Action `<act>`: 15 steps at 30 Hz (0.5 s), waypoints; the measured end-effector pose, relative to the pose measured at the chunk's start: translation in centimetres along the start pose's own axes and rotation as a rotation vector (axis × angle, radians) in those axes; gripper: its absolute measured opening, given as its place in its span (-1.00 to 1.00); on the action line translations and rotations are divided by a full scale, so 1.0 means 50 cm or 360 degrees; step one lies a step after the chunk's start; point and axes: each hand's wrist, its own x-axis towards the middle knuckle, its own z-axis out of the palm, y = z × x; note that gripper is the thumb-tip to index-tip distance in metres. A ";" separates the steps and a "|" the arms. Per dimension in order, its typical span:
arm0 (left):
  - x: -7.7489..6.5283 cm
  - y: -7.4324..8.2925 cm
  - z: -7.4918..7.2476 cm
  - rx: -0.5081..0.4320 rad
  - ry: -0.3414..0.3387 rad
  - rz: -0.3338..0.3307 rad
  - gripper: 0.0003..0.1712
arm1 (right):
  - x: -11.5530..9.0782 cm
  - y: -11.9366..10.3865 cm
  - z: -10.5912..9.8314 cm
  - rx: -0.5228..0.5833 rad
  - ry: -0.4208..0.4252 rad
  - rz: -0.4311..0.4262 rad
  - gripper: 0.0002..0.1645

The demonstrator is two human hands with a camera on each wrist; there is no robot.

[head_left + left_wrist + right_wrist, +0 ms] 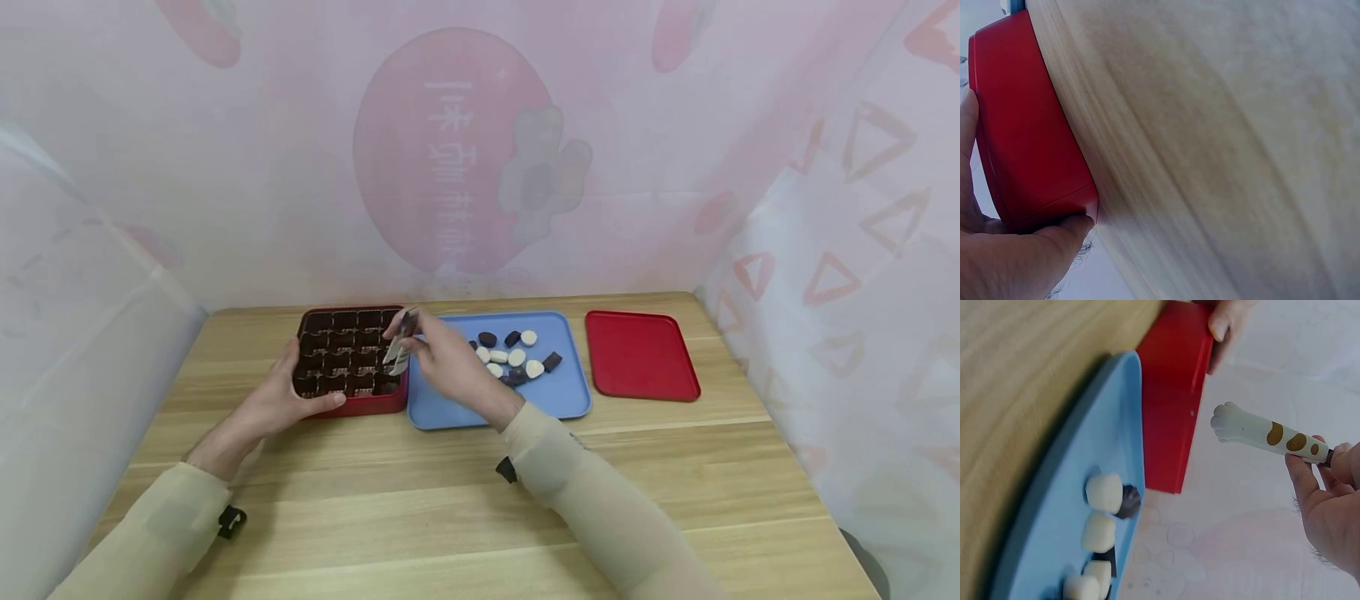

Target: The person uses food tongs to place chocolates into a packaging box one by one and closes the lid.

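Note:
A red box [378,406] with a dark brown divided insert [337,340] sits at the left on the table. My left hand [288,396] holds it at the near left corner, thumb along the front wall and fingers at the left side. Small tongs [401,357] are pinched between the right thumb and fingers; their pale, brown-spotted arm ends in a paw shape in the right wrist view. The right hand [442,354] hangs above the seam between box and blue tray [498,412], with the tongs' tips over the box's right compartments. White chocolates [517,357] and dark chocolates [552,362] lie on the tray.
A flat red lid [642,354] lies right of the blue tray. Behind the wooden table [420,508] hangs a pale printed curtain [292,167], which also encloses the left and right sides. Both forearms reach in from the near edge.

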 end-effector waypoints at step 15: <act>-0.002 -0.001 0.000 -0.0009 -0.0017 -0.0021 0.70 | -0.016 0.057 -0.074 -0.0044 0.0086 0.0118 -0.73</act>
